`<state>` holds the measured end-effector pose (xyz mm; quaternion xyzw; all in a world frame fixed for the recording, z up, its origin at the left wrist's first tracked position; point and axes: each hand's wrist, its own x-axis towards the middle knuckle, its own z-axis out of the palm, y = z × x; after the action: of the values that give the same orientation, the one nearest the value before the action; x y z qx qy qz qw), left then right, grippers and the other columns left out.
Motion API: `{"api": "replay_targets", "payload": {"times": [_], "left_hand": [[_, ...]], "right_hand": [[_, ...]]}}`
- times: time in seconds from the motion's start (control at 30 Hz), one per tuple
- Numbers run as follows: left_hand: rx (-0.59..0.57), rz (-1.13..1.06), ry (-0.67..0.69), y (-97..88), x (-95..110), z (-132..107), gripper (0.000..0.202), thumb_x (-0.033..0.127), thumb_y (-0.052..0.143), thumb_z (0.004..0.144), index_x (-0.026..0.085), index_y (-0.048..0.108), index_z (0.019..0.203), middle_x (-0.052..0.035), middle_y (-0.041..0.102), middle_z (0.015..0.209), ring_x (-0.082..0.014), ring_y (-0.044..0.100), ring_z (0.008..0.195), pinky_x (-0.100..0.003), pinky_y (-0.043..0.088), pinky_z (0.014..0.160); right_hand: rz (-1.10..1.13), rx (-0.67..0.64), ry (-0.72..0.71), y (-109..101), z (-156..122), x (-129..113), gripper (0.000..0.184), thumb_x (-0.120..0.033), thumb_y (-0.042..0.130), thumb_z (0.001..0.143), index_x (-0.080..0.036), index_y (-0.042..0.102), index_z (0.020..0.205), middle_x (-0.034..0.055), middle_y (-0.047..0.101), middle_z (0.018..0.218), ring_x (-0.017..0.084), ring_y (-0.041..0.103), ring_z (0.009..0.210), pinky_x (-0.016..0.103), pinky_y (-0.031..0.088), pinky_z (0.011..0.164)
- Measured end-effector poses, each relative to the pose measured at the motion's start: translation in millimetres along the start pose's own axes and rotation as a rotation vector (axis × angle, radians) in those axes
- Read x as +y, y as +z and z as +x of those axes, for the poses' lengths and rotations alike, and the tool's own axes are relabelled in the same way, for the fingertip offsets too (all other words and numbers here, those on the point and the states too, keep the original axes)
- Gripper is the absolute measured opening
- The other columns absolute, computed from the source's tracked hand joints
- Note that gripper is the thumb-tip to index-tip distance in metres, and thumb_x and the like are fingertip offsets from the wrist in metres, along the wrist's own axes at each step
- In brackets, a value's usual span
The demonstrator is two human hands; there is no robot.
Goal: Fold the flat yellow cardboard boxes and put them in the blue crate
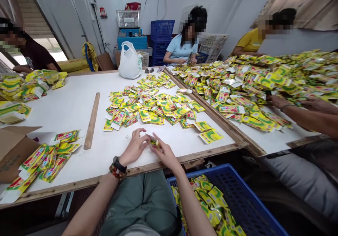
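- right hand pinching a small yellow packet just above the wooden table edge, left hand beside it with fingers curled
- light pinch, so the packet could slip into the blue crate

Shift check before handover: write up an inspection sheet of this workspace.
surface: white-topped table with wooden edging.
job's things: loose yellow-and-green sachets on the table; more in a blue plastic crate by the person's lap.
clutter: wooden stick, sunglasses, white plastic bag, cardboard box.
grippers: bare hands; left hand and right hand pinch a small yellow sachet.
cables: thin wire on the back wall.
surroundings: co-workers at left, back and right; stacked blue crates; second table heaped with sachets.
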<state>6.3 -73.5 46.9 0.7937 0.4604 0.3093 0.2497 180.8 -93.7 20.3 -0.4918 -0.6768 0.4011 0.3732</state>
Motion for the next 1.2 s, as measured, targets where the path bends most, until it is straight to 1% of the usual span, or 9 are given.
{"api": "replay_targets", "payload": {"times": [0.07, 0.17, 0.27, 0.4, 0.53, 0.73, 0.87, 1.0, 1.2], "left_hand": [[0.110, -0.256, 0.054, 14.0, 15.8, -13.1, 0.021, 0.029, 0.049, 0.091, 0.021, 0.048, 0.111, -0.0115, 0.036, 0.139, -0.0240, 0.039, 0.128, -0.041, 0.040, 0.103], [0.193, -0.480, -0.080, 36.6, 29.5, -32.1, 0.065, 0.038, 0.065, 0.080, 0.022, 0.025, 0.130, -0.0162, 0.037, 0.141, -0.0230, 0.053, 0.115, -0.039, 0.048, 0.094], [0.226, -0.404, -0.198, 62.6, 34.5, -46.7, 0.068, 0.034, 0.065, 0.077, 0.018, 0.025, 0.129, -0.0138, 0.055, 0.121, -0.0223, 0.060, 0.099, -0.039, 0.051, 0.086], [0.444, -0.116, -0.119, 92.4, 32.0, -58.6, 0.073, 0.028, 0.065, 0.066, 0.017, 0.028, 0.127, -0.0139, 0.056, 0.114, -0.0262, 0.062, 0.099, -0.041, 0.052, 0.082], [0.586, 0.079, 0.085, 99.9, 28.2, -58.7, 0.062, 0.028, 0.062, 0.067, 0.018, 0.032, 0.120, -0.0112, 0.059, 0.105, -0.0248, 0.065, 0.089, -0.038, 0.054, 0.072], [0.446, 0.027, 0.331, 84.4, 31.7, -51.8, 0.054, 0.025, 0.052, 0.067, 0.019, 0.036, 0.118, -0.0062, 0.061, 0.094, -0.0185, 0.064, 0.074, -0.028, 0.051, 0.060], [0.400, 0.027, 0.274, 80.8, 35.2, -54.5, 0.048, 0.026, 0.052, 0.066, 0.020, 0.039, 0.112, -0.0035, 0.059, 0.084, -0.0180, 0.061, 0.065, -0.029, 0.048, 0.055], [0.356, -0.056, 0.167, 78.9, 38.8, -58.9, 0.071, 0.026, 0.057, 0.070, 0.016, 0.022, 0.131, -0.0174, 0.051, 0.125, -0.0246, 0.061, 0.100, -0.036, 0.052, 0.075], [0.122, -0.120, -0.104, 78.7, 37.9, -59.9, 0.060, 0.025, 0.060, 0.061, 0.018, 0.033, 0.114, -0.0040, 0.059, 0.087, -0.0197, 0.058, 0.067, -0.031, 0.044, 0.059]], "right_hand": [[0.166, -0.056, -0.004, 4.7, -5.0, -6.9, 0.046, -0.034, 0.053, 0.086, -0.015, 0.056, 0.128, 0.0079, 0.068, 0.107, 0.019, 0.061, 0.092, 0.032, 0.048, 0.086], [0.472, -0.002, 0.006, 10.9, -32.3, -15.2, 0.050, -0.024, 0.057, 0.079, -0.020, 0.054, 0.128, 0.0058, 0.063, 0.119, 0.019, 0.059, 0.102, 0.030, 0.045, 0.093], [0.874, 0.009, 0.124, 15.3, -55.7, -19.1, 0.058, -0.025, 0.061, 0.068, -0.022, 0.057, 0.126, 0.0043, 0.059, 0.128, 0.022, 0.054, 0.117, 0.033, 0.041, 0.102], [1.144, 0.118, 0.381, 16.5, -60.5, -25.0, 0.045, -0.043, 0.064, 0.071, -0.016, 0.070, 0.107, 0.0084, 0.067, 0.114, 0.026, 0.058, 0.112, 0.039, 0.042, 0.101], [1.101, 0.224, 0.479, 14.0, -53.6, -31.9, 0.040, -0.035, 0.074, 0.064, -0.016, 0.074, 0.100, 0.0058, 0.071, 0.102, 0.021, 0.063, 0.098, 0.033, 0.045, 0.095], [0.970, 0.218, 0.517, 7.5, -57.0, -24.9, 0.059, -0.027, 0.078, 0.060, -0.021, 0.067, 0.118, -0.0004, 0.072, 0.088, 0.012, 0.063, 0.074, 0.023, 0.050, 0.073], [0.549, 0.196, 0.237, 4.7, -64.8, -26.3, 0.044, -0.035, 0.066, 0.078, -0.023, 0.065, 0.120, 0.0026, 0.071, 0.105, 0.020, 0.067, 0.095, 0.033, 0.051, 0.089], [0.163, 0.165, -0.088, 2.6, -67.6, -35.1, 0.033, -0.031, 0.056, 0.087, -0.024, 0.067, 0.118, 0.0053, 0.067, 0.117, 0.022, 0.063, 0.111, 0.035, 0.049, 0.097], [0.049, 0.206, 0.007, -2.0, -56.3, -32.7, 0.033, -0.033, 0.053, 0.089, -0.017, 0.069, 0.114, 0.0056, 0.072, 0.100, 0.018, 0.071, 0.076, 0.029, 0.057, 0.069]]}}
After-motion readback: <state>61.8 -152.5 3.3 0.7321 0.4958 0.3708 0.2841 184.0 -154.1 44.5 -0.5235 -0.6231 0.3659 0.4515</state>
